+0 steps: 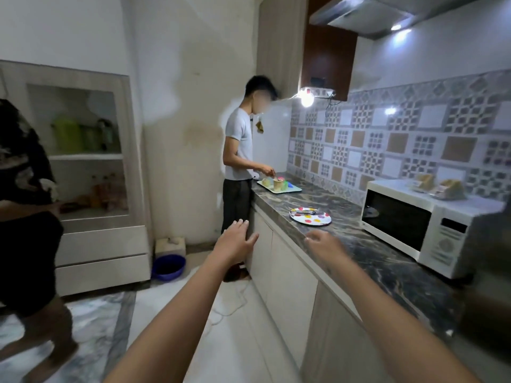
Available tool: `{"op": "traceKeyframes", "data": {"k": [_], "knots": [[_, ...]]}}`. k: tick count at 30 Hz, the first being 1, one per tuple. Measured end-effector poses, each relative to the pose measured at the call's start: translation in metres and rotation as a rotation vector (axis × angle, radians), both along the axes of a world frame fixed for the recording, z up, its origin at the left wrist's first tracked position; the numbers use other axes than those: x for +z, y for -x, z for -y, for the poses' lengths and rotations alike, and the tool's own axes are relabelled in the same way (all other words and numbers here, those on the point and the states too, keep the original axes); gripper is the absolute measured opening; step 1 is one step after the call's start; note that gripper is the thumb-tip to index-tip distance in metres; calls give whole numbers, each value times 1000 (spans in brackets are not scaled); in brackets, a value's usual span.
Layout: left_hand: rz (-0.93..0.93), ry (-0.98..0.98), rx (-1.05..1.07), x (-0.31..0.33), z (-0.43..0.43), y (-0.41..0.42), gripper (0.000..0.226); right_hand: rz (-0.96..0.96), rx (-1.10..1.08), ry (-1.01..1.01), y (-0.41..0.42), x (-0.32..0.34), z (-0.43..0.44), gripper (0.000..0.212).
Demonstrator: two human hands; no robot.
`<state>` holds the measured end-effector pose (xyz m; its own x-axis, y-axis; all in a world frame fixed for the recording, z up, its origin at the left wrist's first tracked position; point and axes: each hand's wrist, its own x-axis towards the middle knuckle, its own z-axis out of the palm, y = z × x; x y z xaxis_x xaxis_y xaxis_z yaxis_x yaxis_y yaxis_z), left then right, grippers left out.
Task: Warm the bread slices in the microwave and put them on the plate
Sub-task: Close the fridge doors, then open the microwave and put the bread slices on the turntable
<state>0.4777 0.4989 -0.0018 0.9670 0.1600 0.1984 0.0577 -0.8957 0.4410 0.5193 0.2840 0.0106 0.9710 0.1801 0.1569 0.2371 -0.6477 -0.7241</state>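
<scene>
Dark glass is hiding the interior of the microwave (398, 225), and a dark blurred mass (489, 272) is covering its right end. The packets (449, 189) on top are blurring beyond identification. A metal utensil (307, 213) on the plate (326, 220) is appearing too small to name. The left edge is cutting off a bystander (25, 217).

I am seeing the dark veined stone countertop (387, 261) gleaming polished, the white microwave (448, 244) showing a smooth glossy casing and dark glass door (395, 222), the patterned wall tiles (387, 145) shining glazed, the polka-dot plate (318, 221) looking glossy, and the pale cabinet doors (287, 272) looking matt.
</scene>
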Motion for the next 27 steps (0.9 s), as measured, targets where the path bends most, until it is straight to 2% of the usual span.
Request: {"op": "traceKeyframes", "data": {"k": [9,17,22,27], "knots": [[-38,26,58,-9,-78,-151,61,-40,18,-42,-173,-20,-72,27],[-66,59,-130,-14,-97,-326,60,-28,-148,-67,-322,-25,-89,28],[-53,48,-312,-12,-57,-438,58,-12,-299,17,-376,-33,-46,32],[-62,107,-554,-27,47,-506,54,-50,-596,88,-384,-39,57,31]]}}
